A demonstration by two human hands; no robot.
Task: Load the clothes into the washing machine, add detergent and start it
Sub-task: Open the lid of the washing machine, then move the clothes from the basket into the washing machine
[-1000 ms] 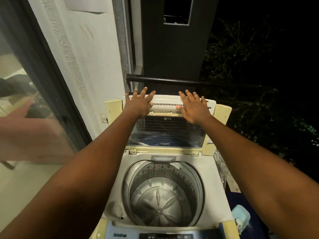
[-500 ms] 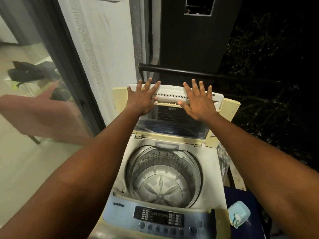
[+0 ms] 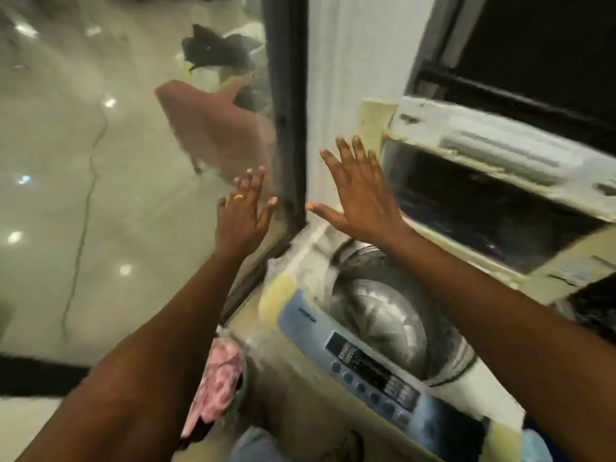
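The top-loading washing machine (image 3: 286,295) stands at the right with its lid (image 3: 500,201) raised. Its steel drum (image 3: 383,315) looks empty. A blue control panel (image 3: 373,365) runs along the front edge. My left hand (image 3: 243,215) is spread open in the air in front of the glass, left of the machine. Above the machine's back left corner, my right hand (image 3: 360,195) is also open, touching nothing. A pink patterned cloth (image 3: 216,388) lies low beside the machine's front left corner. The frame is blurred by motion.
A glass door (image 3: 100,195) with a dark frame (image 3: 286,111) fills the left side, reflecting my arm. A white wall (image 3: 350,61) and a dark railing (image 3: 500,91) stand behind the machine. Blue fabric (image 3: 253,445) shows at the bottom.
Both hands have come off the raised lid and swung left, fingers spread. The view has turned left and down, bringing the glass door and the pink cloth into sight.
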